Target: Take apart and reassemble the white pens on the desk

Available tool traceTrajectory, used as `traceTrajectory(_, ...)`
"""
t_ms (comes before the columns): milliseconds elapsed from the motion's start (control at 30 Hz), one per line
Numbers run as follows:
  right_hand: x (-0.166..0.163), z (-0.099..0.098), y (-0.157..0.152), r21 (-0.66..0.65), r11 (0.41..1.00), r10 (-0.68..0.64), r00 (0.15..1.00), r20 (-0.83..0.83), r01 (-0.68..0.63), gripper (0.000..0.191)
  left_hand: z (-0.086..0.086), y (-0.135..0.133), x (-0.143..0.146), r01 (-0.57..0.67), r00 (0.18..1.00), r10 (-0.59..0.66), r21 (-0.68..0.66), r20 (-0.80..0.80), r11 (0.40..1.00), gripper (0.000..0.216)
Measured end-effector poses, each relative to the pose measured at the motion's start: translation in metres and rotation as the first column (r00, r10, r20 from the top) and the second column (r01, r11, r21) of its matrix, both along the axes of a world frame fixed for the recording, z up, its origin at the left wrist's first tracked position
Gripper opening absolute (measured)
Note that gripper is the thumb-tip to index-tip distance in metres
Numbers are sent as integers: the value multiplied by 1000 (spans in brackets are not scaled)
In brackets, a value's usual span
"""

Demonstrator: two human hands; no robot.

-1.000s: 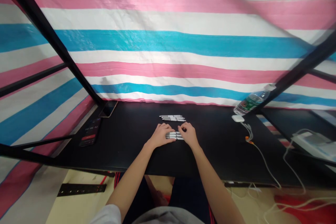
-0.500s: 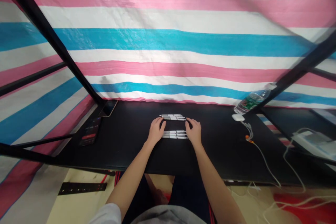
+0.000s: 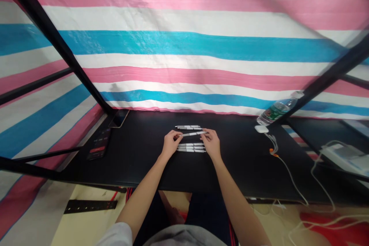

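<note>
Your fingers (image 3: pixel 212 137) partly cover both ends of the pen (image 3: pixel 193 134) you hold. You can't read the tiny label (image 3: pixel 273 111) on the bottle (image 3: pixel 289 102) or the blurred digits (image 3: pixel 100 139) on the near phone (image 3: pixel 94 156); the bottom edge crops your sleeve (image 3: pixel 118 233).

Has one pen (image 3: pixel 192 134) between far pens (image 3: pixel 188 127) and near pens (image 3: pixel 191 147) on the tabletop (image 3: pixel 135 161), two phones (image 3: pixel 99 145) left, bottle (image 3: pixel 275 112) right.

Out left of the fingers (image 3: pixel 173 133), there's a phone (image 3: pixel 98 145) with its screen lit, a second phone (image 3: pixel 119 118) just past it! Over right of the fingers and farther off, a clear bottle (image 3: pixel 275 111) beside a black post (image 3: pixel 325 75), a white plug block (image 3: pixel 261 129) right by it! Straight beyond the fingers, a striped sheet (image 3: pixel 173 44) hangs!
</note>
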State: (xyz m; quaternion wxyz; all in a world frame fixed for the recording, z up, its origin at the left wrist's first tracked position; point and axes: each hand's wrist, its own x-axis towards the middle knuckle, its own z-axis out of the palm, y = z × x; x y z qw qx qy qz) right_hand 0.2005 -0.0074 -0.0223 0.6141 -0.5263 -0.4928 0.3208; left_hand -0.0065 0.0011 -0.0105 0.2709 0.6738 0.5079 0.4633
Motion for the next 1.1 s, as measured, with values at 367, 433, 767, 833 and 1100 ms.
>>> traceTrajectory(367,1,10,-8,-78,997,42,974,223,-25,40,10,-5,4,99,975,-74,-116,208,988,27)
traceTrajectory(433,1,9,-8,-78,996,53,976,210,-37,39,11,-6,5,109,978,-85,-118,192,987,28)
traceTrajectory(767,-3,11,-4,97,982,149,984,101,-159,25,18,-10,5,28,999,-24,-102,41,994,44)
traceTrajectory(833,-5,11,-6,97,981,154,976,156,-170,25,17,-10,5,36,999,-32,-107,43,994,43)
traceTrajectory(1100,-7,16,-12,112,980,103,900,424,-165,16,13,-8,5,36,997,-27,-121,71,992,42)
